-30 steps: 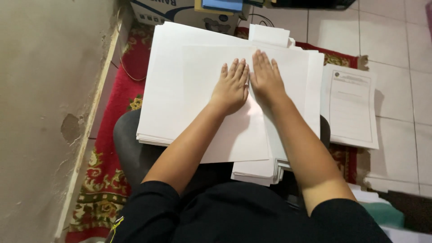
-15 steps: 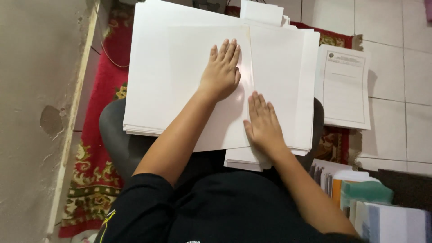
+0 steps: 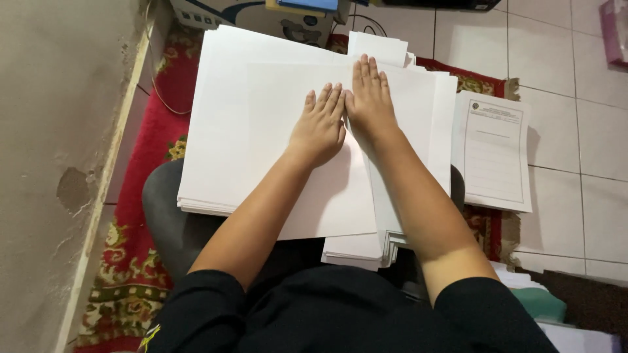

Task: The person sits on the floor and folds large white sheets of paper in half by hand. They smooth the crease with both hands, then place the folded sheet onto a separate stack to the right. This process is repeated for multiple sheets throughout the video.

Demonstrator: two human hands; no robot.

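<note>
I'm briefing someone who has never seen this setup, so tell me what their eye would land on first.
First, the two bare hands pressed flat side by side, the left hand and right hand, on the top white sheet of a big paper stack in the middle. Next, the red patterned rug beneath, along the wall at left. Then the printed form lying apart to the right, partly on the tiled floor.

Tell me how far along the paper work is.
Done: a printed form lies set aside on the tiled floor. In hand: left hand and right hand press flat, side by side, on the top sheet. Left: the thick white paper stacks beneath.
</note>
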